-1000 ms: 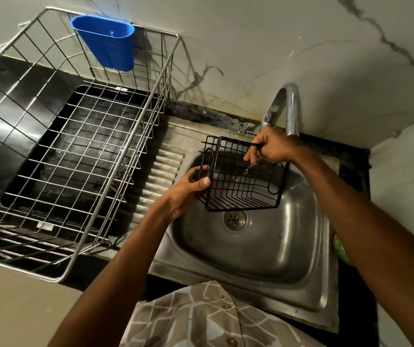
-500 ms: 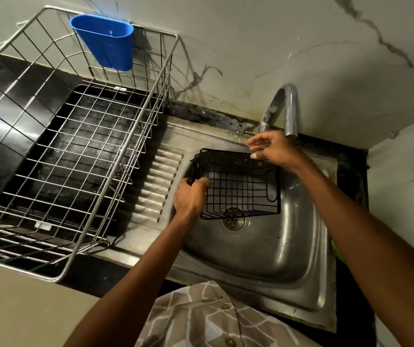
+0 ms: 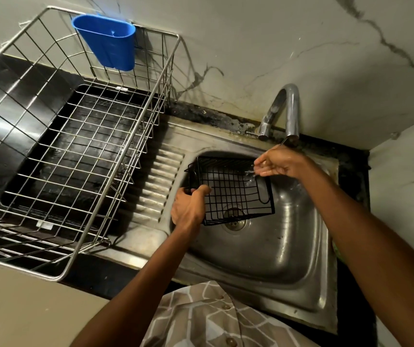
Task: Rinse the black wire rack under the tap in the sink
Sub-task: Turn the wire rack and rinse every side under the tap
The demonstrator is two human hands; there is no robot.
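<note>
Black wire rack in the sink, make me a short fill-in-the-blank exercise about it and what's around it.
1. The left hand grips the black wire rack above the steel sink's ____.
2. The plastic cup hanging on the large silver wire basket is ____.
3. The right hand is beneath the curved metal ____.

Missing words: drain; blue; tap

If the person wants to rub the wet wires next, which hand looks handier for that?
Probably the right hand: it sits under the curved steel tap at the far edge of the black wire rack, water splashing there. The left hand grips the rack's near left corner, steadying it.
</note>
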